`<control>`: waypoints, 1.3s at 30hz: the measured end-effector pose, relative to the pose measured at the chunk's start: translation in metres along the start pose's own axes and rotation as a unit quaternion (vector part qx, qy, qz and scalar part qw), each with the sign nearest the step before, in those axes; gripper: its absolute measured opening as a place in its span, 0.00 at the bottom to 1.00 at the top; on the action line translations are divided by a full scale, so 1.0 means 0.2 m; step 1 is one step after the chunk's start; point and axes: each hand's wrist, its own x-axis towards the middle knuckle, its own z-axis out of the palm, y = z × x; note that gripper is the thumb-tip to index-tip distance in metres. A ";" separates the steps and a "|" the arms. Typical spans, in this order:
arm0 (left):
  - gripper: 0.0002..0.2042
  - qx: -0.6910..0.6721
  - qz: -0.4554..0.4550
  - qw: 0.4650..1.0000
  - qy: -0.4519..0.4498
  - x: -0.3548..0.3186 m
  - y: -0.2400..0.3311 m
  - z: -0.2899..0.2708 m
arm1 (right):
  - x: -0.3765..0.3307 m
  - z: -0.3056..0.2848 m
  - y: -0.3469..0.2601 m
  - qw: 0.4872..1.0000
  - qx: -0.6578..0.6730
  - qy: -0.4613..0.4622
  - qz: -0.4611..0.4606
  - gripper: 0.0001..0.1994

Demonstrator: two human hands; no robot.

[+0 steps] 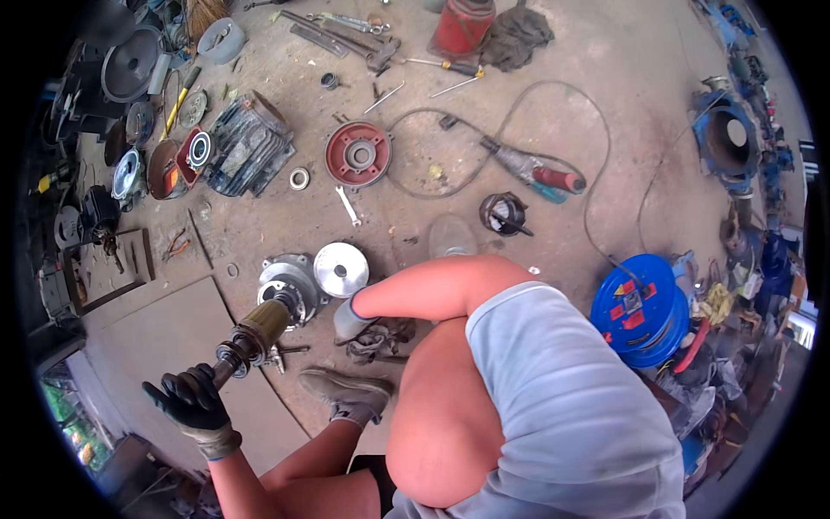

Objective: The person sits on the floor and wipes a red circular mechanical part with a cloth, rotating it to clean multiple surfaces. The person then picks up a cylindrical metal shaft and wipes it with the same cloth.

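Note:
My left hand (194, 405), in a black and grey glove, is closed around the shaft end of a motor rotor (264, 322). The rotor lies tilted, its far end at the opening of a grey metal motor end housing (304, 275). A round silver metal disc (341, 269) rests against that housing's right side. My right arm crosses in front of my knee. At its end, my gloved right hand (348, 323) is down beside a crumpled dark rag (380, 339); its fingers are hidden, so I cannot tell whether it grips the rag.
A red flange (357, 154), a wrench (348, 207), a bearing ring (299, 179) and a finned motor casing (251, 147) lie ahead. An angle grinder (536, 169) with a trailing cord is farther right, near a blue cable reel (635, 307). Cardboard (190, 337) lies at left.

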 end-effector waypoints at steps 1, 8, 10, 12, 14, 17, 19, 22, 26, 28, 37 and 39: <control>0.27 0.001 -0.005 1.000 -0.022 0.02 0.00 0.00 | -0.02 -0.06 -0.04 1.000 -0.007 0.010 0.011 0.30; 0.23 0.219 0.029 0.974 -0.050 0.00 0.05 -0.14 | -0.51 -0.50 -0.34 0.968 0.094 0.203 0.112 0.28; 0.24 0.278 0.121 0.953 -0.032 -0.08 0.19 -0.03 | -0.81 -0.66 -0.70 0.934 0.187 0.258 0.162 0.27; 0.35 0.236 0.176 0.953 -0.067 -0.12 0.31 -0.08 | -1.01 -0.67 -0.93 0.894 0.224 0.387 0.038 0.21; 0.35 0.235 0.223 0.946 -0.020 -0.22 0.44 0.07 | -1.22 -0.68 -1.25 0.831 0.323 0.451 -0.040 0.18; 0.34 0.119 0.248 0.961 -0.031 -0.41 0.52 0.09 | -1.26 -0.71 -1.69 0.834 0.220 0.501 -0.071 0.20; 0.33 -0.008 0.168 0.986 -0.004 -0.57 0.56 0.18 | -1.19 -0.66 -1.95 0.860 -0.024 0.507 -0.047 0.16; 0.30 -0.226 0.086 0.966 -0.093 -0.85 0.58 0.33 | -1.17 -0.62 -2.39 0.877 -0.089 0.472 0.019 0.14; 0.26 -0.481 0.019 0.871 -0.099 -1.15 0.58 0.51 | -0.97 -0.48 -2.39 0.826 0.046 0.549 -0.120 0.20; 0.31 -0.480 -0.029 0.876 -0.025 -1.17 0.36 0.35 | -0.84 -0.31 -2.31 0.830 -0.140 0.537 -0.060 0.25; 0.26 -0.508 -0.212 0.831 -0.082 -1.35 -0.33 0.40 | -0.60 0.34 -1.41 0.815 0.344 0.466 0.026 0.27; 0.27 -0.364 -0.176 0.912 -0.066 -1.39 -0.47 0.43 | -0.59 0.27 -1.47 0.657 0.648 0.384 0.033 0.21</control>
